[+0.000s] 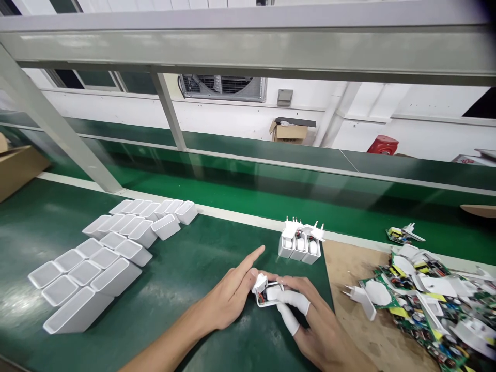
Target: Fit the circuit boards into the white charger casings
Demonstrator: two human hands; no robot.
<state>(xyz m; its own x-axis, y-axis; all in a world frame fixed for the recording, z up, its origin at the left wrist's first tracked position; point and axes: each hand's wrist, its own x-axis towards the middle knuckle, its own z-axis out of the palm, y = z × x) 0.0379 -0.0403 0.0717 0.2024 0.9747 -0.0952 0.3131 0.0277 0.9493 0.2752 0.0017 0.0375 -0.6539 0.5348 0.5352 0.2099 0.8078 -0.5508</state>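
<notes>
Right hand (315,320), lower centre, pinches white casing (274,293), grip nearly closed; left hand (228,294) touches it, hold unclear. Probably light, stiff; grasp its sides.

Wall side: fan unit (222,88) with grille against the white wall (232,114); small grey box (284,97) to its right. Below that sits an open cardboard box (290,133), dark flat item (296,122) across its top. Red object (383,144) farther right, identity unclear. Pale overhead beam (248,49) spans full width; slanted post (58,121) at left. Bright green strip (232,199) runs beyond the tabletop (166,289). Brown carton (21,168) at left edge, partly cut off.
</notes>
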